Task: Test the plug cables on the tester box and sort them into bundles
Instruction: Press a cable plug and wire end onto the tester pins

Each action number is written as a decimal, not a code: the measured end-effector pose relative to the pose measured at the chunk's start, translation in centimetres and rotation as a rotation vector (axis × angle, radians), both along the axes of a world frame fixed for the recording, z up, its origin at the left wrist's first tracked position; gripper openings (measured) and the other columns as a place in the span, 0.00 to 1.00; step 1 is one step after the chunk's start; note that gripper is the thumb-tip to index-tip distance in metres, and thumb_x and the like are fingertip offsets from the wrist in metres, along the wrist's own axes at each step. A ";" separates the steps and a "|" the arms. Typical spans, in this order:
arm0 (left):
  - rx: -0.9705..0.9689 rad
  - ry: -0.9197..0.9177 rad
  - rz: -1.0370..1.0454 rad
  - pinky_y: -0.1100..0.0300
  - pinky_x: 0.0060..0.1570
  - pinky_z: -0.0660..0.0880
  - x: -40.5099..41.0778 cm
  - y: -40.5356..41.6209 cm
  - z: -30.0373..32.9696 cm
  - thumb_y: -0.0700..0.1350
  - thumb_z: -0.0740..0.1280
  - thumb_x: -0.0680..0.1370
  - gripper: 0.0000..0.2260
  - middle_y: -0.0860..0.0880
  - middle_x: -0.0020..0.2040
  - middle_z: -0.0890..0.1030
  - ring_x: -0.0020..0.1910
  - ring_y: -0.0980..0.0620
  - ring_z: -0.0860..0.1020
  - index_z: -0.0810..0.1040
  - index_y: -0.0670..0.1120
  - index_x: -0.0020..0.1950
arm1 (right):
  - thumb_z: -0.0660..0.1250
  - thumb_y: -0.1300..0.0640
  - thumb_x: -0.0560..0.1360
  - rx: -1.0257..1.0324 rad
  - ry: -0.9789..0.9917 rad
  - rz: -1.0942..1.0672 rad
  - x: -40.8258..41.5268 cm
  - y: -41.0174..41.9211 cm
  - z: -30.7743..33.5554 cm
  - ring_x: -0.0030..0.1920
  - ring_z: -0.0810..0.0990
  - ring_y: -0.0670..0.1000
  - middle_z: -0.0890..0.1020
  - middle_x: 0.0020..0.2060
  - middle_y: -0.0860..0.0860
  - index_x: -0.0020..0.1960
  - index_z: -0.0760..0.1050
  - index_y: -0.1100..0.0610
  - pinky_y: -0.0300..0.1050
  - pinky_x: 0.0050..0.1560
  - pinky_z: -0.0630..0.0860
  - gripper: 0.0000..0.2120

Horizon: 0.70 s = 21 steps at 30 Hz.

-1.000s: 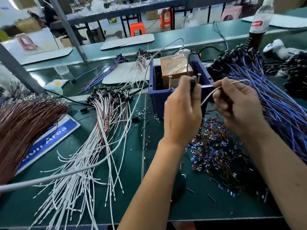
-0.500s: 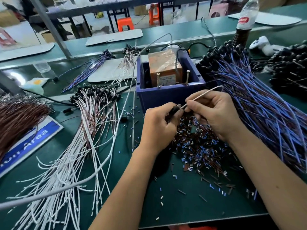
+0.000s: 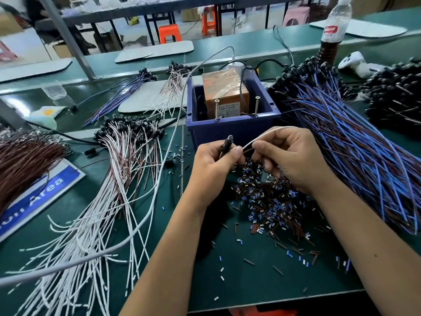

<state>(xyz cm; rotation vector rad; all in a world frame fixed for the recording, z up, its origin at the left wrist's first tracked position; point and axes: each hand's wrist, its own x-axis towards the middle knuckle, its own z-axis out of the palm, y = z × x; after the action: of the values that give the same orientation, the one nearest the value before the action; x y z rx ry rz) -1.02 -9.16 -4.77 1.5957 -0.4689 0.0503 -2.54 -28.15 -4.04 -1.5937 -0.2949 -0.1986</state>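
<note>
I see my left hand (image 3: 213, 169) curled around the black plug (image 3: 226, 144) of one cable, thumb and fingers pinching it just in front of the blue bin (image 3: 232, 127). My right hand (image 3: 289, 158) sits just beside it, fingertips pinching the thin white wire (image 3: 266, 134) of that same cable, which arcs up over the knuckles. Both hands hover close together above the green mat (image 3: 239, 270).

Straight beyond my hands, the blue bin holds the tester box (image 3: 222, 87), orange and wrapped in clear tape, with two screws (image 3: 216, 108) standing up at its near edge. Directly below and to the right of my hands lies a scatter of cut wire bits (image 3: 273, 201), brown, blue and white. Right of my right hand spreads a big bundle of blue and brown cables (image 3: 355, 151), black plugs at its far end. Left of my left hand fans a bundle of white and brown cables (image 3: 109, 190), and farther left a brown bundle (image 3: 22, 160) over a blue sign (image 3: 43, 192). A long grey cord (image 3: 159, 156) runs from the box down across the white cables.

Beyond the bin, two small bundles rest on a pale board (image 3: 145, 99). A drink bottle (image 3: 332, 33) stands far right. Past the bench I see a second green table (image 3: 250, 45), orange stools (image 3: 169, 33) and a pale floor
</note>
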 end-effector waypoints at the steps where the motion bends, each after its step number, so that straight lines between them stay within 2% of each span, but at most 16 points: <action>1: -0.012 0.019 -0.012 0.69 0.29 0.62 0.0 0.2 0.0 0.45 0.67 0.79 0.13 0.58 0.26 0.70 0.26 0.60 0.66 0.80 0.49 0.34 | 0.73 0.61 0.78 0.015 0.001 -0.007 0.0 0.1 0.0 0.26 0.76 0.48 0.85 0.35 0.57 0.45 0.85 0.55 0.38 0.22 0.70 0.04; 5: -0.159 0.175 -0.073 0.64 0.25 0.56 0.5 1.5 0.2 0.45 0.67 0.78 0.13 0.53 0.26 0.64 0.24 0.55 0.59 0.80 0.48 0.34 | 0.72 0.59 0.77 0.193 -0.002 -0.102 0.1 -0.9 0.7 0.26 0.74 0.45 0.84 0.34 0.54 0.44 0.82 0.55 0.36 0.21 0.68 0.03; 7: -0.198 0.227 -0.107 0.63 0.26 0.55 0.7 1.9 0.3 0.44 0.67 0.79 0.13 0.53 0.27 0.64 0.25 0.55 0.59 0.80 0.47 0.34 | 0.72 0.57 0.76 0.289 0.012 -0.068 0.2 -1.4 1.0 0.26 0.73 0.45 0.83 0.36 0.53 0.48 0.81 0.55 0.35 0.22 0.66 0.02; 9: -0.199 0.268 -0.160 0.63 0.27 0.56 0.8 1.9 0.2 0.44 0.67 0.78 0.13 0.53 0.27 0.64 0.25 0.55 0.59 0.80 0.47 0.34 | 0.68 0.56 0.79 0.394 0.035 -0.008 0.2 -1.6 1.0 0.26 0.72 0.44 0.82 0.37 0.53 0.51 0.78 0.57 0.34 0.21 0.65 0.05; 13: -0.227 0.357 -0.346 0.63 0.26 0.57 0.6 1.6 0.2 0.46 0.70 0.77 0.10 0.54 0.27 0.63 0.25 0.55 0.58 0.80 0.45 0.37 | 0.60 0.53 0.85 0.668 0.098 0.053 0.4 -2.1 1.3 0.27 0.70 0.42 0.79 0.36 0.50 0.50 0.77 0.57 0.31 0.21 0.65 0.11; 17: -0.226 0.346 -0.448 0.65 0.27 0.62 0.5 1.5 0.3 0.45 0.72 0.76 0.06 0.54 0.29 0.67 0.26 0.57 0.62 0.83 0.44 0.42 | 0.54 0.50 0.87 0.939 0.155 0.066 0.6 -2.7 1.6 0.27 0.68 0.41 0.75 0.34 0.47 0.46 0.81 0.56 0.32 0.20 0.65 0.21; 19: -0.262 0.357 -0.445 0.66 0.27 0.63 0.5 1.5 0.3 0.46 0.70 0.79 0.08 0.54 0.28 0.69 0.26 0.57 0.64 0.85 0.42 0.46 | 0.52 0.48 0.88 1.000 0.160 0.041 0.7 -2.7 1.6 0.27 0.66 0.41 0.73 0.32 0.47 0.43 0.82 0.55 0.33 0.20 0.62 0.25; 21: -0.277 0.349 -0.399 0.67 0.27 0.63 0.6 1.6 0.4 0.47 0.68 0.81 0.11 0.51 0.29 0.74 0.25 0.57 0.65 0.87 0.43 0.49 | 0.52 0.45 0.87 1.016 0.157 0.017 0.6 -2.8 1.6 0.27 0.63 0.42 0.70 0.30 0.46 0.42 0.79 0.54 0.33 0.21 0.57 0.24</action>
<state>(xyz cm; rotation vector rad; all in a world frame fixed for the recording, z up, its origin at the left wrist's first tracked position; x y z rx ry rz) -0.41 -7.54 -4.39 1.1848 -0.4743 -0.4418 -1.93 -30.99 -2.40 -0.5935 -0.0526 -0.1667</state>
